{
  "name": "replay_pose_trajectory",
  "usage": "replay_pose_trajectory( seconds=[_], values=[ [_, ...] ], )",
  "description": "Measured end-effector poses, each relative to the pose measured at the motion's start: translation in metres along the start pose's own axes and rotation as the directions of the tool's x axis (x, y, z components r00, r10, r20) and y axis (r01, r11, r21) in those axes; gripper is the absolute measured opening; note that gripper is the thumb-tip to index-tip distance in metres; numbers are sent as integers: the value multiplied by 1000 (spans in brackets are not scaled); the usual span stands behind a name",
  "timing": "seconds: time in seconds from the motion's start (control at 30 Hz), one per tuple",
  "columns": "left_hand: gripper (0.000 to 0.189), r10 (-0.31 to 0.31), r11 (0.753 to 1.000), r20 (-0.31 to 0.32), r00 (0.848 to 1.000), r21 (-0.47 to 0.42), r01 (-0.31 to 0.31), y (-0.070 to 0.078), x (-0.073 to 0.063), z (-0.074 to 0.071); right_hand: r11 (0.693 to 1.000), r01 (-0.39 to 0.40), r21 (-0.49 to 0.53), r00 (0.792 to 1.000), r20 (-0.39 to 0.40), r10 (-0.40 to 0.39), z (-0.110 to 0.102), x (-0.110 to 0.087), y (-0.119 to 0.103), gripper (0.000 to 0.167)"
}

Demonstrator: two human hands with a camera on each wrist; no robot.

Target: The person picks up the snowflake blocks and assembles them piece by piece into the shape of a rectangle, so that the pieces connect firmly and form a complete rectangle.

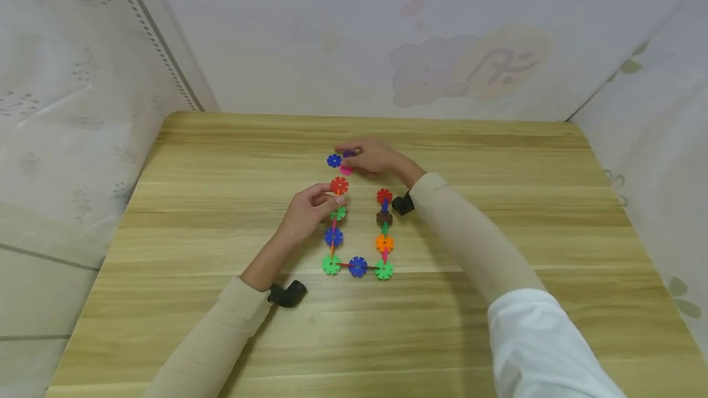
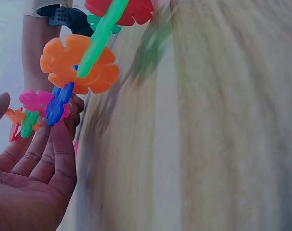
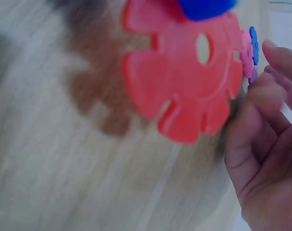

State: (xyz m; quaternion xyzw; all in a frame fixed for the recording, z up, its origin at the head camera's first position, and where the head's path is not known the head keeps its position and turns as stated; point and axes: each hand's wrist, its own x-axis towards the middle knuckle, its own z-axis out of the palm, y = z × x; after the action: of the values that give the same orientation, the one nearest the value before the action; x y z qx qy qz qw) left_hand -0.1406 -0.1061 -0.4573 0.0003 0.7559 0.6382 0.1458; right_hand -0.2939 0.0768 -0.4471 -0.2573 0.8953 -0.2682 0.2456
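A U-shaped chain of notched plastic building discs stands in the middle of the table, with a blue disc (image 1: 357, 266) in its near side. My left hand (image 1: 303, 214) holds the far end of the left arm, thumb and fingers about the red disc (image 1: 340, 185) and green disc (image 1: 339, 213). In the left wrist view the fingers lie behind the chain's small orange disc (image 2: 15, 115). My right hand (image 1: 376, 157) reaches over loose discs: a blue disc (image 1: 334, 160), a purple disc (image 1: 348, 153) and a pink disc (image 1: 346, 171), partly covered by its fingers.
The chain's right arm ends in a red disc (image 1: 384, 195), close to my right wrist and its black wrist camera (image 1: 403, 203). Another black camera (image 1: 288, 294) sits at my left wrist. A pale patterned wall stands behind the wooden table (image 1: 553, 232).
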Motion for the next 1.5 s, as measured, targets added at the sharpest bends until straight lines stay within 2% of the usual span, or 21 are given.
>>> replay_pose_trajectory(
  seconds=[0.47, 0.73, 0.97, 1.13, 1.3, 1.5],
  values=[
    [34, -27, 1000, -43, 999, -12, 26, -2, 1, -2, 997, 40, -63, 999, -18, -41, 9, 11, -8, 43],
    [34, -17, 1000, -46, 999, -24, 16, -1, 0, -2, 999, -15, -35, 996, -90, 12, 13, 14, -12, 36],
    [34, -20, 999, -38, 999, -47, 18, 0, -2, -3, 997, -61, 44, 988, -137, 67, 9, 12, -10, 20],
    [32, -15, 996, -36, 999, -88, 12, -1, -2, -4, 994, -29, 106, 991, -129, 43, 3, 0, -10, 21],
    [32, -38, 991, -46, 998, -133, 31, 0, -1, -3, 971, 14, 238, 994, -111, 13, -2, -14, -5, 22],
    [31, -50, 991, -88, 995, -125, 39, 0, 2, -1, 946, 17, 324, 994, -110, 20, -5, -31, -2, 23]
  ],
)
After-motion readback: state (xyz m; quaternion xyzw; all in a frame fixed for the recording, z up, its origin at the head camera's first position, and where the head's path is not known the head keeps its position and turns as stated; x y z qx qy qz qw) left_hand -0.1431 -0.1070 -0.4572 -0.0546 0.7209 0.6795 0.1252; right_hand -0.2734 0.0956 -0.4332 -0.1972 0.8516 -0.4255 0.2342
